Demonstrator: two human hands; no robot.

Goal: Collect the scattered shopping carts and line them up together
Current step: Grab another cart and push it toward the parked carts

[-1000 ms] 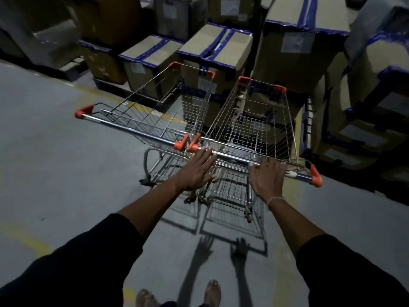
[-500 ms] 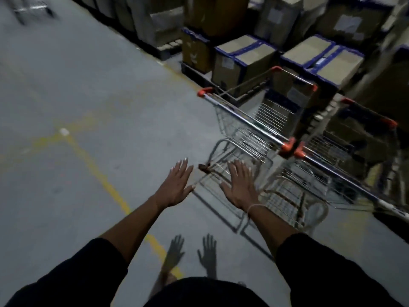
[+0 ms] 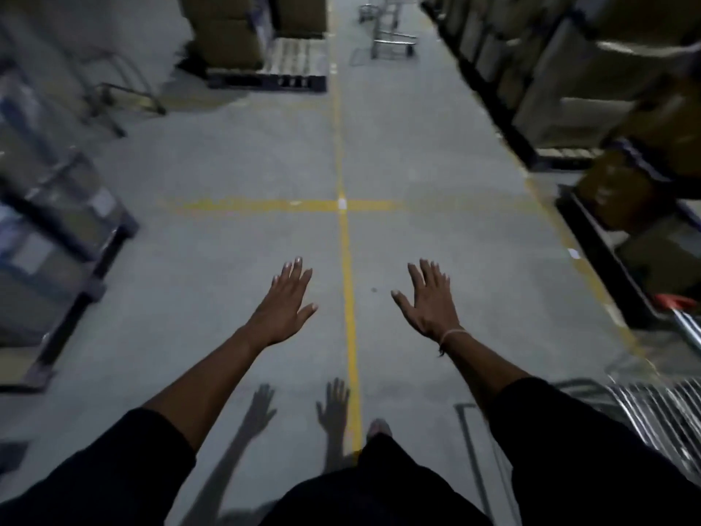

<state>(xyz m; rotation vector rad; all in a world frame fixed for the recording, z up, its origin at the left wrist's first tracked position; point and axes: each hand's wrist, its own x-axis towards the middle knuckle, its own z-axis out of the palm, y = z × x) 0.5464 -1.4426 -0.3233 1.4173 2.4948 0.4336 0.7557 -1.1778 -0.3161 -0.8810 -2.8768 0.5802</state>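
Probably warehouse: palletised cartons (image 3: 227,36), floor lines (image 3: 343,218).

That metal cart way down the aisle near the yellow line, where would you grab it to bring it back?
Probably by its handle bar, though the distant metal cart is too small and blurred to show which end carries it. Both the left hand and the right hand are free with fingers spread, so walk up along the yellow floor line, find the handle end, and grip the bar with both hands.

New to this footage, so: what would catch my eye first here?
Two bare, open hands, left hand and right hand, spread over the floor, holding nothing. Between them a yellow line runs up the aisle toward a distant cart; a parked cart peeks in at the right edge.
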